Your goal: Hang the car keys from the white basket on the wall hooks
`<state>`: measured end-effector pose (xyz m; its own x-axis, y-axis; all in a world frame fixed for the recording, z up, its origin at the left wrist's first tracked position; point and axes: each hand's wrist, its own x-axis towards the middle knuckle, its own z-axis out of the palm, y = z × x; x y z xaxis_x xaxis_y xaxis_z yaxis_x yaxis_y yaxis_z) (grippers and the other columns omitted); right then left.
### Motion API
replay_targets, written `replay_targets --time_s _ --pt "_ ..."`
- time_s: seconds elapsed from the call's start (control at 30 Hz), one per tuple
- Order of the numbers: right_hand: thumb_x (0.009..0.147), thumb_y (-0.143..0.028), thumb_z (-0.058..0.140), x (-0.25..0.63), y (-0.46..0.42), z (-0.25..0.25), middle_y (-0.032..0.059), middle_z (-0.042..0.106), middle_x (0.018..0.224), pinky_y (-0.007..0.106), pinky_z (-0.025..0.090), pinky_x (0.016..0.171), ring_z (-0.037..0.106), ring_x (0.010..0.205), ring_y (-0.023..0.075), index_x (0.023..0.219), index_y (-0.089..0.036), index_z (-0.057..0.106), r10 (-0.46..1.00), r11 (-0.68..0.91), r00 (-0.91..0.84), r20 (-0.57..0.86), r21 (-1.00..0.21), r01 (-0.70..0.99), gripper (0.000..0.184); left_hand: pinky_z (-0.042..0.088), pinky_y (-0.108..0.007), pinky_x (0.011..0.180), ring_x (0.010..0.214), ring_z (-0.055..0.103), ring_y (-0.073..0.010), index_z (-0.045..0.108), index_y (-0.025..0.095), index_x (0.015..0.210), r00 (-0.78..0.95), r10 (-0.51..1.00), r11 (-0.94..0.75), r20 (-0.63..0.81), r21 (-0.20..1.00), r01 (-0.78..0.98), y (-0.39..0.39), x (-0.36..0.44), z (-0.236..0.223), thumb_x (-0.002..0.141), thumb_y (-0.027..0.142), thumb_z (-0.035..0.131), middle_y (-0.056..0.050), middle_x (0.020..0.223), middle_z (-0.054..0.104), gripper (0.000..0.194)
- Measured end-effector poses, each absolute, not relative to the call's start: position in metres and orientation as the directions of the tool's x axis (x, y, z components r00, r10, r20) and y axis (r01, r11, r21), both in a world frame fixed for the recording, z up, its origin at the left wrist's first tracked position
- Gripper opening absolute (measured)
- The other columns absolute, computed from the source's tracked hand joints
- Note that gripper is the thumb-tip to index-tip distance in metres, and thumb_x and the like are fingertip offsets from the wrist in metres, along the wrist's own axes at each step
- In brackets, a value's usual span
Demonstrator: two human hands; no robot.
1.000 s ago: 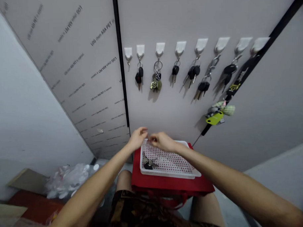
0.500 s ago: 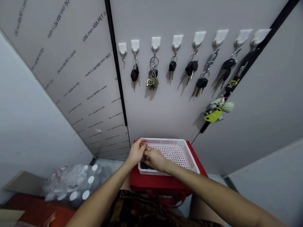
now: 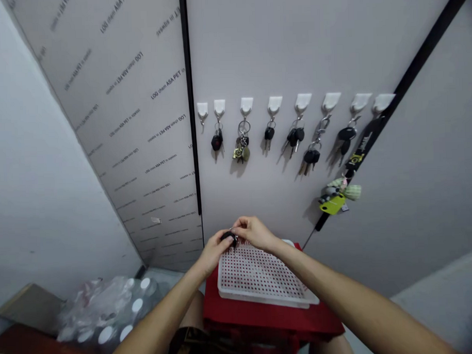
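Held keys [image 3: 228,239]: kept above the near-left part of the white basket [image 3: 263,300], between both hands, just below the hook row.
Left hand [image 3: 213,252]: black key heads pinched between thumb and fingers, probably so that the bunch was steadied.
Right hand [image 3: 257,234]: thumb and fingertips closed at the bunch's ring, seemingly so that it could be handled from the top.
Basket: rested on a red bag [image 3: 272,320], apparently for a raised surface within reach.
White hooks [image 3: 274,102]: spaced in a row, presumably so that hung keys [image 3: 216,142] were kept apart.
Hidden: the ring was largely covered by fingertips; the number of held keys could not be told; the bag's support was concealed.
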<state>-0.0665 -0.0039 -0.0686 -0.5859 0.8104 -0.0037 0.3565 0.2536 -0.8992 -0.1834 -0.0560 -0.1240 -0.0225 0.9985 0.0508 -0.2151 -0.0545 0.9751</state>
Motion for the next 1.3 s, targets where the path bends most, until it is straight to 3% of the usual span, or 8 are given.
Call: replay_targets --time_s 0.2,0.43,0.53,0.63,0.8,0.93,1.3 --pt "0.058 -0.019 0.049 -0.081 0.007 -0.029 -0.0057 0.044 0.044 0.016 0.034 0.039 0.039 0.036 0.0034 0.055 -0.014 0.046 0.819 0.296 -0.567 0.087 -0.910 0.289 0.006 0.034 -0.018 0.046 0.049 0.044 -0.0060 0.049 0.011 0.084 -0.100 0.988 -0.132 0.116 0.976 -0.172 -0.049 -0.196 -0.085 0.057 0.030 0.054 0.001 0.059 0.052 0.033" --pt "0.061 -0.017 0.044 -0.128 0.035 0.063 -0.0042 0.046 0.047 0.017 0.036 0.038 0.042 0.036 0.0043 0.062 -0.015 0.046 0.751 0.589 -0.480 0.454 -0.789 0.175 0.004 0.031 -0.016 0.042 0.042 0.043 -0.0036 0.051 0.011 0.072 -0.178 0.938 -0.331 0.298 0.923 -0.196 -0.019 -0.234 0.020 0.060 0.025 0.051 0.003 0.050 0.048 0.019" --pt "0.061 -0.016 0.042 -0.150 0.046 0.102 -0.0027 0.049 0.051 0.018 0.038 0.041 0.045 0.039 0.0050 0.065 -0.015 0.047 0.712 0.687 -0.407 0.572 -0.686 0.240 0.006 0.032 -0.015 0.041 0.042 0.045 -0.0035 0.050 0.010 0.065 -0.207 0.923 -0.371 0.325 0.896 -0.243 -0.006 -0.246 0.061 0.063 0.022 0.049 0.002 0.048 0.048 0.012" --pt "0.061 -0.013 0.041 -0.165 0.054 0.127 -0.0008 0.052 0.054 0.019 0.040 0.049 0.048 0.046 0.0068 0.066 -0.014 0.050 0.672 0.735 -0.335 0.660 -0.540 0.410 0.010 0.032 -0.014 0.040 0.041 0.045 -0.0035 0.048 0.010 0.059 -0.251 0.924 -0.352 0.289 0.897 -0.266 0.007 -0.254 0.085 0.066 0.019 0.047 0.002 0.046 0.049 0.011" --pt "0.059 -0.007 0.040 -0.177 0.060 0.136 0.0060 0.057 0.065 0.021 0.039 0.057 0.051 0.061 0.0121 0.069 -0.012 0.055 0.651 0.687 -0.342 0.677 -0.334 0.646 0.018 0.032 -0.015 0.038 0.038 0.044 -0.0037 0.047 0.010 0.055 -0.278 0.939 -0.282 0.205 0.918 -0.277 0.021 -0.260 0.095 0.067 0.017 0.046 0.002 0.042 0.048 0.014" --pt "0.060 -0.006 0.040 -0.176 0.058 0.130 0.0096 0.058 0.070 0.021 0.038 0.060 0.052 0.067 0.0140 0.075 -0.010 0.056 0.629 0.694 -0.426 0.651 -0.223 0.684 0.022 0.032 -0.015 0.036 0.036 0.043 -0.0040 0.046 0.010 0.052 -0.280 0.940 -0.271 0.194 0.925 -0.268 0.023 -0.259 0.088 0.067 0.015 0.045 0.002 0.040 0.047 0.015" --pt "0.068 -0.014 0.035 -0.171 0.046 0.128 0.0042 0.058 0.075 0.019 0.036 0.066 0.050 0.070 0.0102 0.081 -0.014 0.053 0.547 0.749 -0.312 0.777 -0.288 0.597 0.023 0.031 -0.013 0.037 0.036 0.043 -0.0026 0.046 0.012 0.057 -0.329 0.891 -0.401 0.314 0.883 -0.243 0.019 -0.255 0.096 0.068 0.018 0.043 0.004 0.042 0.047 0.013"
